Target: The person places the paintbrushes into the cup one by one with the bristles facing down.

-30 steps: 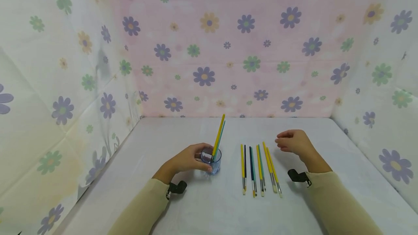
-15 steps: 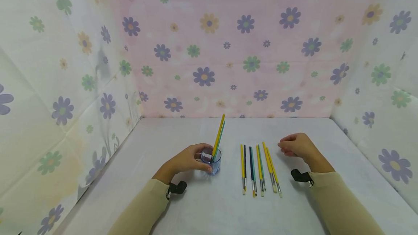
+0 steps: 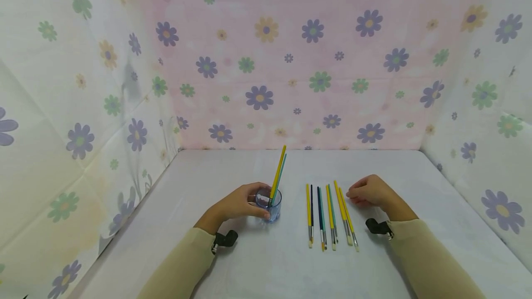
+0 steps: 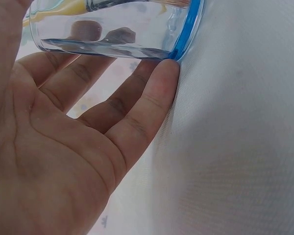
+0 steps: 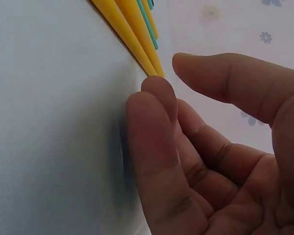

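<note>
Left hand (image 3: 238, 203) grips a round, clear-blue cup (image 3: 275, 215), likely steadying it; empty, half-curled right hand (image 3: 371, 193) is just right of slim yellow-handled paintbrushes (image 3: 347, 211).

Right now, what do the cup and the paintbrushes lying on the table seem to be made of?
Cup: glossy glass or clear plastic; it has reflections and brushes show through. Paintbrush handles: probably painted wood, from their even, opaque colours, though plastic is possible; collars likely metal, being silvery.
</note>
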The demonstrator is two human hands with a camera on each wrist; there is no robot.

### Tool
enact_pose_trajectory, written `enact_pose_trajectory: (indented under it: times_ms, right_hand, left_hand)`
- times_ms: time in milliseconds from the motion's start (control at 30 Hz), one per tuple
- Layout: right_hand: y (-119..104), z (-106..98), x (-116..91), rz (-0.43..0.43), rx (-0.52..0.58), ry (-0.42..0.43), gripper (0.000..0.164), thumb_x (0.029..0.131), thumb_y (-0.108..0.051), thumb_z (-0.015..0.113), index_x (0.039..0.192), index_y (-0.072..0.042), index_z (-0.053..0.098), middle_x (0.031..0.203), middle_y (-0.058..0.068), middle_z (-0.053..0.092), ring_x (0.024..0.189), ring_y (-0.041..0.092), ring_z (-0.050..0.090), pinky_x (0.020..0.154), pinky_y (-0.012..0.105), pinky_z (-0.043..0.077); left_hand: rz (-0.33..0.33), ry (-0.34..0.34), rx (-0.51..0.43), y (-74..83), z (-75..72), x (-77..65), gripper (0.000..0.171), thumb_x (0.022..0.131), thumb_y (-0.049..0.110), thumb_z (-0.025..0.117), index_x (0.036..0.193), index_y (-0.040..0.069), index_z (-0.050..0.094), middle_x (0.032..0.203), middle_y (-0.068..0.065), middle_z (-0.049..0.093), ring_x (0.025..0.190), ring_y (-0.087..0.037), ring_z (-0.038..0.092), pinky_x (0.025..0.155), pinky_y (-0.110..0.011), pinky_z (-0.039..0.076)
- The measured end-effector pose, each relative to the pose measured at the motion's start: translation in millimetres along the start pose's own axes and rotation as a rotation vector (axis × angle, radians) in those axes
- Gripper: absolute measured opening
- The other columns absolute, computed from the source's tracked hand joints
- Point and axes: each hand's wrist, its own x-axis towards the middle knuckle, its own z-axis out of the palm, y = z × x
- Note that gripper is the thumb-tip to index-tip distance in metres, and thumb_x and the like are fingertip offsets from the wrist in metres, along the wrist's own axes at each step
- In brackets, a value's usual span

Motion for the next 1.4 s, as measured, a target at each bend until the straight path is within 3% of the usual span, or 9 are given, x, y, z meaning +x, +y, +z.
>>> enact_pose_trajectory:
  times_ms: [600, 1400]
  right_hand:
    - [-10, 16, -6, 0.005, -0.052, 0.001, 0.035, 0.082, -0.022, 0.088, 0.105, -0.002, 0.071, 0.093, 0.012, 0.07, 0.076, 0.021, 0.067, 0.067, 0.029, 0.061]
    - [-6, 14, -6, 0.008, -0.04, -0.001, 0.033, 0.083, -0.018, 0.088, 0.105, -0.001, 0.07, 0.093, 0.012, 0.07, 0.076, 0.02, 0.068, 0.067, 0.03, 0.061]
  left_hand:
    - [-0.003, -0.002, -0.003, 3.0, 0.0, -0.9, 0.07, 0.079, 0.033, 0.092, 0.14, 0.031, 0.058, 0.135, 0.01, 0.065, 0.125, -0.021, 0.063, 0.113, -0.053, 0.046]
    - [-0.009, -0.008, -0.002, 2.0, 0.5, -0.7, 0.069, 0.079, 0.036, 0.091, 0.139, 0.032, 0.058, 0.136, 0.007, 0.064, 0.124, -0.021, 0.064, 0.113, -0.053, 0.047]
